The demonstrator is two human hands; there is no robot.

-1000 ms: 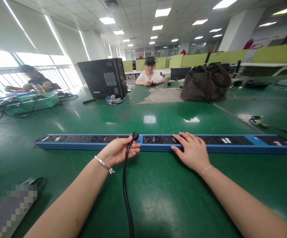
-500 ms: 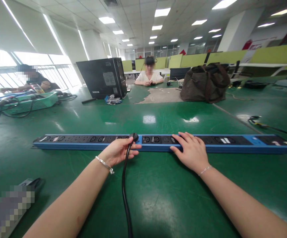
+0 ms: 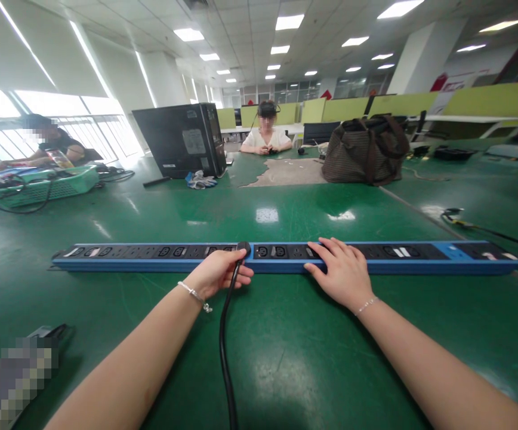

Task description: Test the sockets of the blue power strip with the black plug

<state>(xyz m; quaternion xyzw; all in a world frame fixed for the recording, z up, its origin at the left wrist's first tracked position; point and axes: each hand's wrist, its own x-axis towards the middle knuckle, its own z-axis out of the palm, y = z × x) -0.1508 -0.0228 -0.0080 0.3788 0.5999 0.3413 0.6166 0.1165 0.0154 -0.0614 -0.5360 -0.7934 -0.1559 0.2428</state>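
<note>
A long blue and black power strip [image 3: 277, 267] with many sockets lies across the green table. My left hand [image 3: 221, 272] is closed on a black power plug [image 3: 243, 246] at the strip's middle, thumb on the plug and fingers below it. Whether the plug is seated in a socket I cannot tell. Its thick black cable [image 3: 224, 352] hangs from the plug toward me, across the table. My right hand [image 3: 343, 267] rests on the strip to the right of the middle, palm down with fingers and thumb apart, covering some sockets.
Farther back stand a black computer case [image 3: 182, 140], grey-blue gloves [image 3: 201, 180] and a brown bag [image 3: 361, 152]. A green basket [image 3: 57, 190] with cables is at left. Loose cables [image 3: 478, 227] lie at right. Two people sit beyond, one [image 3: 267, 137] opposite, one [image 3: 53, 143] at left.
The plug looks slightly lower and flatter against the strip, with my left hand still on it. My right hand keeps its place on the strip. The whole view has shifted a little.
</note>
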